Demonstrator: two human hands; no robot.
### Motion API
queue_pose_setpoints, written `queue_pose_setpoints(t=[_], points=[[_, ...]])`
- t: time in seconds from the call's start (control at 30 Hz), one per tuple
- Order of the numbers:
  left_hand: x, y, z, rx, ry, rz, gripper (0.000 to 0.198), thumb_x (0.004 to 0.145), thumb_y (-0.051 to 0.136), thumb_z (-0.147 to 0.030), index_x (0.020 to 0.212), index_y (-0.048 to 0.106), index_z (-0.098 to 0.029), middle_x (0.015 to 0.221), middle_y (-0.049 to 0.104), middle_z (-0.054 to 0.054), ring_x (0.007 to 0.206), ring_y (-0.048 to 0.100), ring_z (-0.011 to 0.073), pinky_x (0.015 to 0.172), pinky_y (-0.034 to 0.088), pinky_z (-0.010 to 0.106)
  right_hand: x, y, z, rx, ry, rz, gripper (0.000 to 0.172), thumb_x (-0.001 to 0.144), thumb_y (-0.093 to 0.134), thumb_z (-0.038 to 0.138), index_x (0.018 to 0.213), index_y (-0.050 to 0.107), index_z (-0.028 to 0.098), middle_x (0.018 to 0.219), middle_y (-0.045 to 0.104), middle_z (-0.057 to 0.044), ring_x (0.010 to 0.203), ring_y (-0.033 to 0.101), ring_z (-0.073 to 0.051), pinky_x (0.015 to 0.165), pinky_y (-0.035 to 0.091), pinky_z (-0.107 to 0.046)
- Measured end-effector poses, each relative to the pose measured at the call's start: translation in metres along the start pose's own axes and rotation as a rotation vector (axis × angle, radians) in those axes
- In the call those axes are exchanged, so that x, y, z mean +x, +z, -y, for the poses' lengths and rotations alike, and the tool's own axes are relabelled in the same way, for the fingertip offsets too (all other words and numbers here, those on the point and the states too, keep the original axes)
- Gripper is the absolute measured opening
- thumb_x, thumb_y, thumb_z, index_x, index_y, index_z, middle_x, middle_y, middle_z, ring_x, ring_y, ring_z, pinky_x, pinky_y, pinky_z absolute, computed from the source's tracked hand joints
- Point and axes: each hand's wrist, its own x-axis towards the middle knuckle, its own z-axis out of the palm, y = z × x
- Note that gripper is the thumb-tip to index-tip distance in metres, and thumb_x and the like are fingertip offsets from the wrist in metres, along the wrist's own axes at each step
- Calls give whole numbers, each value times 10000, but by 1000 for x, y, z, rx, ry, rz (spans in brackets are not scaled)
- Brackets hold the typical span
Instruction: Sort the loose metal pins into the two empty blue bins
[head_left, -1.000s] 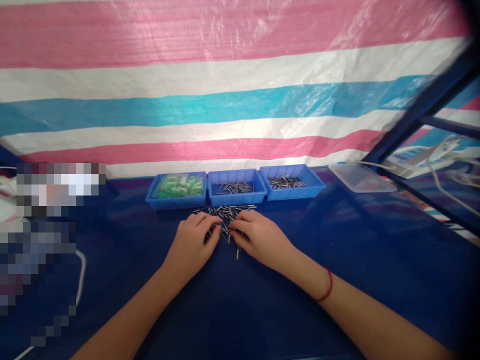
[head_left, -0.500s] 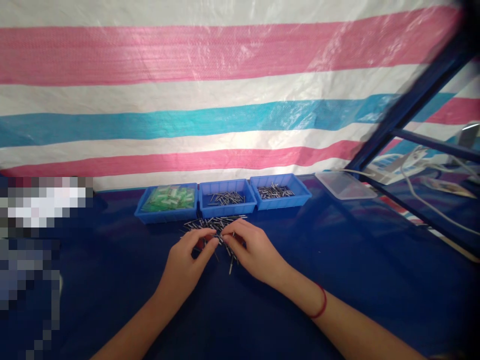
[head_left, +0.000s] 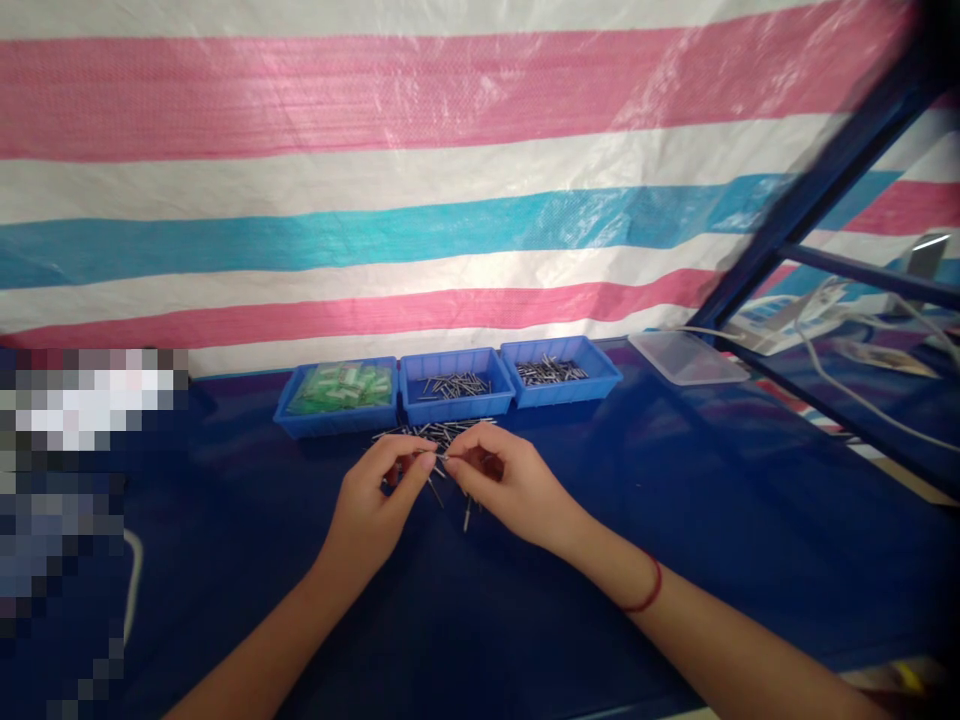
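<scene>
Over a loose pile of thin metal pins (head_left: 442, 433), my two hands meet with their fingertips nearly touching. My left hand (head_left: 379, 495) pinches one end of a thin metal pin (head_left: 441, 456) between thumb and forefinger. The thumb and forefinger of my right hand (head_left: 517, 485) close on its other end. Fingers cover most of this pin. One loose pin (head_left: 466, 515) with a thicker pale part lies just below my right fingertips. Part of the pile is hidden behind both hands.
Behind the pile stand three blue trays in a row: the left tray (head_left: 337, 426) holds green packets, the middle tray (head_left: 459, 408) and right tray (head_left: 570, 394) hold metal pins. A clear plastic lid (head_left: 686, 358) lies right. A striped sheet (head_left: 450, 240) hangs behind; a blue frame (head_left: 814, 185) stands right.
Both hands have risen slightly in view and their fingertips have come together on the pin. The whole view has shifted a little; the trays stay in place.
</scene>
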Motion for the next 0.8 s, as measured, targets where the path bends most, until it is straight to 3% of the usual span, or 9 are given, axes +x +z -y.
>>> queue_pose_setpoints(t=[0.2, 0.27, 0.37, 0.43, 0.5, 0.63, 0.8], points=[[1, 1, 1, 85, 110, 88, 177, 908, 506, -305, 935, 638, -190, 948, 637, 43, 797, 588, 143, 686, 463, 250, -1, -6, 10, -136, -152, -75, 72, 843, 568, 215, 775, 574, 194, 744, 577, -7, 617, 494, -111, 565, 413, -237], [1, 2, 0, 157, 134, 123, 198, 913, 500, -309, 1014, 631, -199, 995, 634, 55, 864, 593, 162, 732, 470, 268, 2, -14, 11, -208, -235, -120, 106, 871, 545, 238, 780, 577, 195, 767, 592, -20, 657, 514, -125, 597, 424, -250], [1, 1, 2, 254, 149, 138, 248, 920, 487, -299, 1117, 598, -195, 999, 642, 59, 924, 590, 181, 810, 459, 304, 13, -38, -1, -384, -312, -328, 120, 898, 520, 266, 842, 601, 196, 798, 615, -37, 716, 542, -153, 674, 443, -283], [1, -1, 3, 328, 162, 151, 211, 922, 472, -279, 1041, 622, -191, 962, 654, 51, 918, 588, 183, 833, 440, 318, 23, -58, -16, -568, -286, -516, 145, 904, 511, 289, 898, 624, 199, 797, 615, -48, 745, 551, -181, 733, 446, -320], [1, -2, 4, 443, 163, 179, 183, 909, 489, -296, 904, 641, -193, 887, 662, 40, 857, 588, 187, 786, 423, 322, 32, -75, -32, -753, -241, -597, 170, 893, 515, 283, 959, 641, 190, 842, 622, -77, 818, 560, -224, 801, 437, -373], [-3, -2, 2, 677, 157, 231, 333, 849, 560, -472, 686, 597, -185, 715, 637, 29, 719, 571, 191, 671, 355, 321, 35, -79, -44, -866, -184, -566, 314, 850, 559, 290, 1127, 603, 147, 960, 622, -127, 907, 553, -274, 840, 432, -424], [-5, -2, -2, 787, 129, 278, 247, 875, 552, -399, 774, 623, -184, 815, 670, 48, 750, 594, 202, 647, 323, 320, 20, -42, -27, -697, -251, -342, 266, 870, 523, 246, 1107, 603, 155, 946, 637, -104, 895, 558, -245, 848, 441, -396]])
